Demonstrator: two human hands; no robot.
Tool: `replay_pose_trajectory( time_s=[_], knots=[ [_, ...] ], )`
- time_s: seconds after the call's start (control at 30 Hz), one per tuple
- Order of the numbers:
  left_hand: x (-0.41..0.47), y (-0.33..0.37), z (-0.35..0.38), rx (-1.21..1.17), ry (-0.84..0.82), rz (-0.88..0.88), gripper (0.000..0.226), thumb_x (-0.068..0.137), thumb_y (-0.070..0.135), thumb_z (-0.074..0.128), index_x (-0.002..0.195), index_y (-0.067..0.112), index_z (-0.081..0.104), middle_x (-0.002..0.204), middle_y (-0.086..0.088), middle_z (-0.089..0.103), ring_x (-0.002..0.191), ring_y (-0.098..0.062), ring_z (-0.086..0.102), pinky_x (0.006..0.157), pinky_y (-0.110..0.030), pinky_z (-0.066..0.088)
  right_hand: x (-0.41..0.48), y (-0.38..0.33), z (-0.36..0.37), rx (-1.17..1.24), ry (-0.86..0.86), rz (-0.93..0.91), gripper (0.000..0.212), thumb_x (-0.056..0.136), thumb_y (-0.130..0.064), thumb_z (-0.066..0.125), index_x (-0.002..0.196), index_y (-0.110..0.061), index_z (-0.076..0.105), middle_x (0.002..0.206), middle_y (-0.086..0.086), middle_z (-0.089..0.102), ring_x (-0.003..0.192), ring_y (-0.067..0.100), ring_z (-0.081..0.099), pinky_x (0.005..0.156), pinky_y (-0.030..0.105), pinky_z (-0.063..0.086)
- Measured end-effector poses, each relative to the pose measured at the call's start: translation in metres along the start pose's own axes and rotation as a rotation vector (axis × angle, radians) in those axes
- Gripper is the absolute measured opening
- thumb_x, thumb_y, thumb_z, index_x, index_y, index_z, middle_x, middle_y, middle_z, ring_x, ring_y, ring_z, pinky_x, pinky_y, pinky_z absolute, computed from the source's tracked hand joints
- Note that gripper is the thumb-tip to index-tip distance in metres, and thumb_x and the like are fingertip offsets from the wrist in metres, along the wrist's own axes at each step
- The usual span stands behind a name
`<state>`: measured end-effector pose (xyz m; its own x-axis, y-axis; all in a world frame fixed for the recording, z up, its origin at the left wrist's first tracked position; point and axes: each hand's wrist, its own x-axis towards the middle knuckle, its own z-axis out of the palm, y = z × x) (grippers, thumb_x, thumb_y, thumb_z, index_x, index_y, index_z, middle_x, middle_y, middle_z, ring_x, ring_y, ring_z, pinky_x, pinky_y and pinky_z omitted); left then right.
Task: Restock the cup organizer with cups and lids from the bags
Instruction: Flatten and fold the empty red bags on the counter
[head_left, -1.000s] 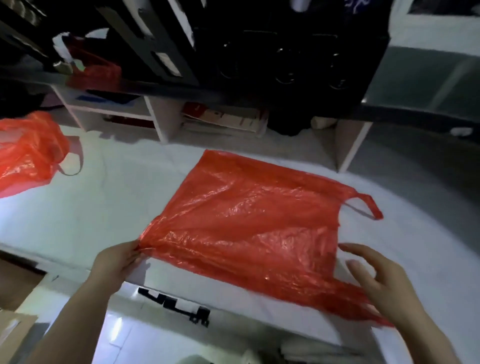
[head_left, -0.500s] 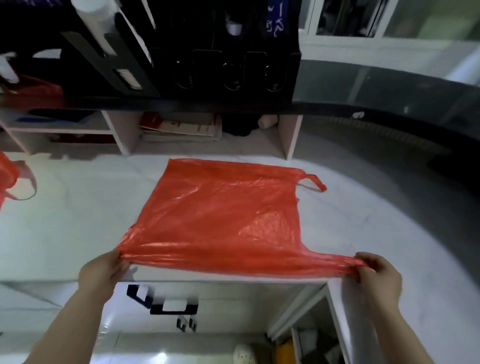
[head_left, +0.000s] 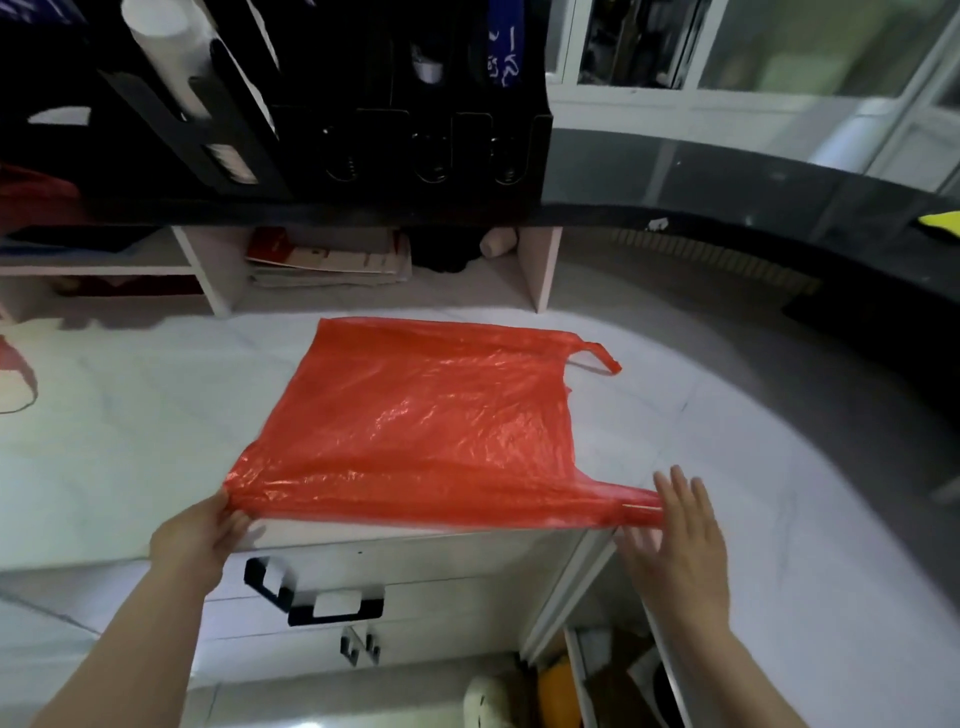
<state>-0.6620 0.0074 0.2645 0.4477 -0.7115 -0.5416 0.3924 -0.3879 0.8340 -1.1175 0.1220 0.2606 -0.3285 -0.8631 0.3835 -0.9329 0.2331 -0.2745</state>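
An empty red plastic bag (head_left: 426, 415) lies flat on the white counter (head_left: 130, 441), its near edge at the counter's front. My left hand (head_left: 195, 540) pinches the bag's near left corner. My right hand (head_left: 680, 535) has straight fingers and rests flat by the bag's near right handle, touching it. The black cup organizer (head_left: 322, 104) stands on the shelf above, with a white stack of cups (head_left: 166, 52) in its left slot.
Another red bag (head_left: 15, 384) shows at the left edge of the counter. Under the shelf are papers (head_left: 327, 260) and white dividers (head_left: 540, 270). Below the counter edge are drawers with black handles (head_left: 311, 597) and an open cabinet (head_left: 597, 675).
My right hand gripped the bag's near right handle half a second ago; its fingers have now straightened and let go. My left hand keeps its pinch. The bag lies flatter.
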Motion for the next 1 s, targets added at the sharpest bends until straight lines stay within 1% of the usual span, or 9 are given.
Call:
replay_pose_trajectory(
  time_s=[0.17,0.27,0.37,0.5,0.6,0.7,0.8,0.9,1.0],
  knots=[
    [-0.001,-0.004,0.001,-0.015,-0.014,0.047,0.013,0.091,0.011,0.061,0.081,0.004,0.057,0.074,-0.009,0.064,0.053,-0.010,0.063,0.044,-0.019,0.052,-0.006,-0.072,0.017,-0.008,-0.131,-0.536,0.104,0.062,-0.033,0.086,0.147,-0.021,0.028,0.153,0.011,0.031,0.142,0.030,0.021,0.110,0.049,0.018],
    [-0.007,-0.005,-0.001,-0.001,-0.034,0.073,0.013,0.089,0.009,0.062,0.081,0.000,0.058,0.063,-0.008,0.068,0.046,-0.008,0.064,0.043,-0.018,0.051,-0.003,-0.119,0.034,-0.040,-0.291,-0.550,0.112,0.070,-0.016,0.077,0.152,-0.026,0.003,0.160,0.008,0.006,0.146,0.033,-0.001,0.116,0.054,0.000],
    [-0.011,-0.001,-0.003,0.009,-0.073,0.067,0.013,0.090,0.009,0.061,0.082,0.000,0.058,0.054,-0.002,0.067,0.045,-0.008,0.063,0.047,-0.020,0.054,0.001,-0.127,0.054,-0.097,-0.415,-0.523,0.101,0.088,-0.002,0.049,0.142,-0.035,-0.030,0.155,0.002,-0.030,0.135,0.025,-0.038,0.104,0.049,-0.029],
    [-0.011,-0.002,-0.005,0.030,-0.062,0.085,0.011,0.091,0.004,0.058,0.082,-0.002,0.059,0.071,-0.014,0.062,0.047,-0.010,0.063,0.046,-0.017,0.052,-0.006,-0.100,0.062,-0.158,-0.509,-0.437,0.095,0.093,-0.013,0.044,0.136,-0.039,-0.037,0.155,0.002,-0.026,0.134,0.029,-0.035,0.105,0.048,-0.025],
    [-0.016,-0.011,-0.010,0.080,-0.054,0.146,0.009,0.091,0.000,0.054,0.096,-0.007,0.058,0.077,-0.015,0.069,0.064,-0.016,0.070,0.056,-0.021,0.057,-0.003,-0.075,0.056,-0.193,-0.488,-0.379,0.088,0.094,-0.022,0.044,0.140,-0.038,-0.030,0.158,0.003,-0.019,0.143,0.030,-0.022,0.110,0.049,-0.016],
    [-0.019,-0.017,-0.016,0.267,0.015,0.247,0.009,0.084,0.006,0.064,0.091,0.004,0.061,0.086,-0.018,0.071,0.075,-0.022,0.071,0.074,-0.035,0.059,0.004,-0.056,0.051,-0.172,-0.437,-0.327,0.082,0.093,-0.021,0.046,0.147,-0.038,-0.014,0.160,0.000,-0.006,0.147,0.027,-0.006,0.116,0.048,-0.003],
    [-0.024,-0.018,-0.012,0.679,0.025,0.568,0.026,0.079,0.016,0.070,0.103,0.017,0.059,0.104,-0.003,0.069,0.090,-0.017,0.064,0.084,-0.038,0.050,0.008,-0.048,0.041,-0.118,-0.437,-0.331,0.080,0.087,-0.006,0.048,0.150,-0.035,0.008,0.158,-0.004,0.009,0.147,0.023,0.009,0.116,0.045,0.009],
    [-0.032,-0.023,0.005,0.992,-0.211,0.929,0.058,0.080,0.019,0.072,0.133,0.019,0.049,0.133,0.003,0.050,0.121,-0.016,0.047,0.102,-0.036,0.038,0.007,-0.047,0.035,-0.019,-0.387,-0.301,0.084,0.074,0.009,0.054,0.148,-0.024,0.032,0.148,-0.001,0.040,0.139,0.026,0.035,0.110,0.048,0.027],
    [-0.034,-0.030,0.019,1.342,-0.472,1.209,0.086,0.074,0.030,0.077,0.146,0.026,0.030,0.154,0.003,0.019,0.143,-0.018,0.016,0.115,-0.036,0.014,0.006,-0.045,0.033,0.038,-0.347,-0.335,0.073,0.071,0.011,0.064,0.136,-0.021,0.053,0.137,0.002,0.054,0.129,0.028,0.049,0.102,0.050,0.038]
  ],
)
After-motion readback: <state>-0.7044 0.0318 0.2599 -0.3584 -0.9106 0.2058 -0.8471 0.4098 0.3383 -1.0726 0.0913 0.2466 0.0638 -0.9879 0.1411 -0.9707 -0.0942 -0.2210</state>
